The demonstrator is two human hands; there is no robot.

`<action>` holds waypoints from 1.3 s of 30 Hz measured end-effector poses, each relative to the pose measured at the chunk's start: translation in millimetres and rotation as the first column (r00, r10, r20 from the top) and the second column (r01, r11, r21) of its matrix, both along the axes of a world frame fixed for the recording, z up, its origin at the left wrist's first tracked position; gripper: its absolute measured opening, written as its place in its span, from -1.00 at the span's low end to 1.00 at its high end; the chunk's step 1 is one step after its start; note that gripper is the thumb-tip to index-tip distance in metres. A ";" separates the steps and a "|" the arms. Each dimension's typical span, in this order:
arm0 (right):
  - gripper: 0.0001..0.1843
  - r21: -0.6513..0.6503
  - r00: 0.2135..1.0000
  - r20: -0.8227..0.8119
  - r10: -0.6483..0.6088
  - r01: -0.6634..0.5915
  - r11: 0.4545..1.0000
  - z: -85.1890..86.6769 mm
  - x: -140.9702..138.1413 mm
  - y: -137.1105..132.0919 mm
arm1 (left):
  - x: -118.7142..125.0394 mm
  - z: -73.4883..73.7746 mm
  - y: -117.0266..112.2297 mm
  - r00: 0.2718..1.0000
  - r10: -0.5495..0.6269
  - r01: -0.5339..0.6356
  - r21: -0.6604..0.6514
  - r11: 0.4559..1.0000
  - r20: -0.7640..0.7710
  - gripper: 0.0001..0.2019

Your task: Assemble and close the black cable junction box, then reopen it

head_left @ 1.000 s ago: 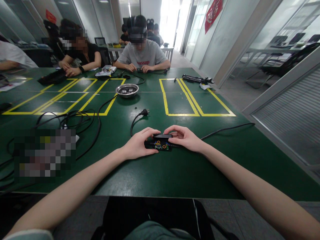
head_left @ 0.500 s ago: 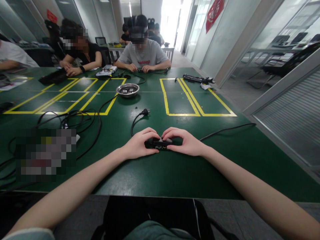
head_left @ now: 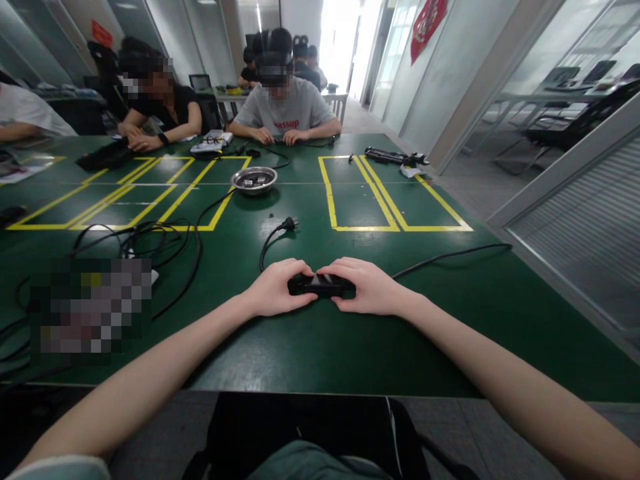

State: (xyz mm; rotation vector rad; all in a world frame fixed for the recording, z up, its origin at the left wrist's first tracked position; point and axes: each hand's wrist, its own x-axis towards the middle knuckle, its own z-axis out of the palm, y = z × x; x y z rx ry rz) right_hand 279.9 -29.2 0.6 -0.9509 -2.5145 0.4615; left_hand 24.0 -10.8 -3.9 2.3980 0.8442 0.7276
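A black power adapter (head_left: 327,285) lies on the green table between my hands, its casing looking closed and smooth. My left hand (head_left: 280,288) grips its left end, fingers curled over the top and thumb along the near side. At the other end my right hand (head_left: 367,287) holds it in the same way, with the fingers on top and the thumb low in front. A short black cord runs from behind my left hand to a mains plug (head_left: 289,225). Another black cable (head_left: 450,256) leads off from my right hand. The adapter's ends are hidden by my fingers.
A steel bowl (head_left: 254,180) with small metal parts stands ahead. Tangled black cables (head_left: 145,233) lie at left beside a blurred-out item (head_left: 95,310). Yellow tape (head_left: 365,230) marks the table. A folded black tripod-like item (head_left: 393,157) rests far right. Co-workers sit opposite.
Green parts that showed inside the adapter's near side are covered now by black casing. My right-hand fingers have flattened over the top; both hands stay in about the same place.
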 end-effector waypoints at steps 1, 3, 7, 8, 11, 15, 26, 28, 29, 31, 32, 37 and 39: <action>-0.45 0.015 0.999 0.031 -0.020 0.020 1.000 -0.6 -1.4 0.2 | 0.3 -0.1 0.0 1.000 0.003 -0.003 0.002 1.000 -0.007 -0.75; -0.42 0.030 0.996 0.081 -0.045 0.042 0.999 -1.7 -3.4 0.5 | 0.7 0.3 -0.6 1.000 0.006 -0.006 -0.001 1.000 -0.019 -0.76; -0.48 0.026 0.985 0.154 -0.074 0.070 0.997 -2.4 -1.9 1.7 | 0.8 2.1 -2.3 0.999 0.024 -0.025 -0.040 0.999 -0.032 -0.75; -0.49 0.029 0.983 0.166 -0.077 0.073 0.997 -2.2 -0.9 2.0 | 0.9 2.4 -2.4 0.999 0.025 -0.026 -0.046 0.999 -0.039 -0.74; -0.52 0.034 0.980 0.185 -0.071 0.066 0.997 -1.1 1.2 2.6 | 2.1 2.3 -1.7 0.997 0.006 -0.007 -0.012 1.000 -0.076 -0.63; -0.55 0.017 0.980 0.193 -0.048 0.046 0.999 -1.2 0.6 2.2 | 5.2 1.8 -0.5 0.991 0.023 -0.015 0.063 0.998 -0.130 -0.66; -0.58 -0.023 0.987 0.159 0.001 0.003 1.000 0.3 1.9 3.7 | 7.7 1.2 -1.2 0.958 0.044 0.010 0.186 0.982 -0.282 -0.83; -0.57 -0.034 0.989 0.149 -0.005 0.010 0.999 0.0 1.3 4.0 | 7.7 1.8 -1.7 0.955 0.043 0.016 0.197 0.980 -0.292 -0.84; -0.57 -0.039 0.990 0.141 -0.010 0.015 0.999 -0.5 0.9 4.2 | 7.7 2.0 -2.0 0.955 0.042 0.019 0.203 0.979 -0.294 -0.84; -0.57 -0.047 0.991 0.132 -0.017 0.023 0.999 -1.9 0.2 4.6 | 7.8 2.1 -2.4 0.954 0.040 0.025 0.212 0.977 -0.296 -0.85; -0.58 -0.048 0.991 0.131 -0.018 0.025 0.999 -2.6 0.0 4.9 | 7.8 2.0 -2.5 0.954 0.039 0.028 0.217 0.976 -0.296 -0.85; -0.65 -0.026 0.986 0.165 -0.012 0.016 1.000 -4.1 -0.9 5.3 | 7.6 0.8 -2.9 0.956 0.039 0.032 0.232 0.972 -0.292 -0.86; -0.66 -0.022 0.985 0.172 -0.010 0.013 1.000 -3.4 -1.0 4.8 | 7.5 0.3 -3.2 0.957 0.038 0.033 0.235 0.972 -0.288 -0.85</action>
